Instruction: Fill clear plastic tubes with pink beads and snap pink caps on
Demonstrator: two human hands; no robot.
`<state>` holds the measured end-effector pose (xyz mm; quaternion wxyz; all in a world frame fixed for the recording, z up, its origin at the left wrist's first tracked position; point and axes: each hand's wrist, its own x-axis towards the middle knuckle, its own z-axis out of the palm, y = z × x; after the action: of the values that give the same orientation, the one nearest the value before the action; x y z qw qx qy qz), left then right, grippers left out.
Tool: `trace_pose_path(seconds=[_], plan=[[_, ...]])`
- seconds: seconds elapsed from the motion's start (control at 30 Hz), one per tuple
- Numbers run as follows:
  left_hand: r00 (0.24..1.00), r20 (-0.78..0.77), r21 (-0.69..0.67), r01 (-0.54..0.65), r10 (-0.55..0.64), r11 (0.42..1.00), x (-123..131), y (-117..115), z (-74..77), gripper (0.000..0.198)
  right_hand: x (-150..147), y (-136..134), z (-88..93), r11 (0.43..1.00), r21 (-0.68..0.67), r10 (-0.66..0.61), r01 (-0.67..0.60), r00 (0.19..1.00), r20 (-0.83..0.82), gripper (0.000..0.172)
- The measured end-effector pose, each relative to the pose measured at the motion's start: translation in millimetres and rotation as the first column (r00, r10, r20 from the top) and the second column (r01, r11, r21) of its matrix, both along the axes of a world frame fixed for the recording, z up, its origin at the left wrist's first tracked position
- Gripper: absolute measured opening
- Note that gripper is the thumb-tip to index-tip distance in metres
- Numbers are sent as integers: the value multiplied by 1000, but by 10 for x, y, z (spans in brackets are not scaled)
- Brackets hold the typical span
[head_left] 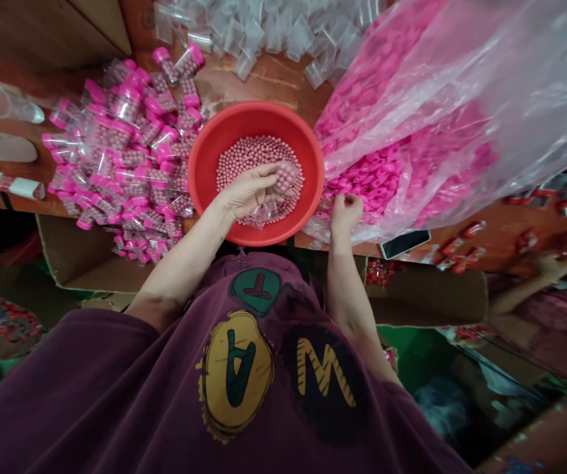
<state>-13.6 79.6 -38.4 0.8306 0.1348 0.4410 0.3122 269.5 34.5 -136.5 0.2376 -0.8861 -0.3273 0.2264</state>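
A red bowl (209, 158) at the table's front edge is heaped with small pink beads (244, 155). Over it my left hand (246, 193) is closed round a clear little tube (285, 178) full of pink beads, held sideways. My right hand (345, 210) rests to the right of the bowl, fingers curled into the mouth of a big clear plastic bag (485, 85) of pink caps (392, 171). Whether it holds a cap is hidden.
A pile of filled pink-capped tubes (125, 151) lies left of the bowl. Empty clear tubes (264, 29) are heaped at the back. A phone (404, 243) lies right of my right hand. Another person's arm (535, 283) reaches in at right. Cardboard boxes (86, 257) stand below the table.
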Motion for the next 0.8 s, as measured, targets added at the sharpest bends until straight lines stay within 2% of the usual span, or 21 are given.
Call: trace_pose_path(seconds=[0.07, 0.1, 0.17, 0.2, 0.27, 0.33, 0.4, 0.53, 0.8], plan=[[1000, -3, 10, -10, 10, 1000, -8, -24, 41, 37, -50, -30, 216, 979, 188, 93, -79, 993, -71, 42], [1000, -7, 18, -20, 20, 1000, 0, -41, 53, 34, -111, -32, 352, 950, 279, 178, -142, 978, -108, 47], [999, -26, 35, -44, 45, 998, 37, -81, 67, 28, -299, -6, 656, 850, 422, 409, -316, 900, -149, 52], [998, -37, 44, -56, 58, 997, 61, -102, 72, 26, -414, 18, 806, 795, 456, 510, -400, 848, -144, 52], [996, -47, 66, -78, 81, 995, 109, -140, 83, 24, -645, 71, 1059, 711, 483, 634, -511, 763, -128, 48], [994, -37, 95, -97, 101, 991, 140, -168, 98, 22, -826, 110, 1218, 669, 492, 683, -557, 722, -112, 43], [993, -28, 113, -112, 116, 987, 149, -187, 113, 21, -928, 123, 1286, 651, 494, 699, -577, 710, -90, 39], [989, -26, 120, -140, 144, 983, 131, -213, 130, 19, -980, 106, 1295, 630, 485, 709, -606, 705, -40, 33], [982, -44, 177, -173, 184, 969, 164, -303, 101, 15, -1023, 65, 1267, 592, 417, 733, -690, 676, 76, 34]])
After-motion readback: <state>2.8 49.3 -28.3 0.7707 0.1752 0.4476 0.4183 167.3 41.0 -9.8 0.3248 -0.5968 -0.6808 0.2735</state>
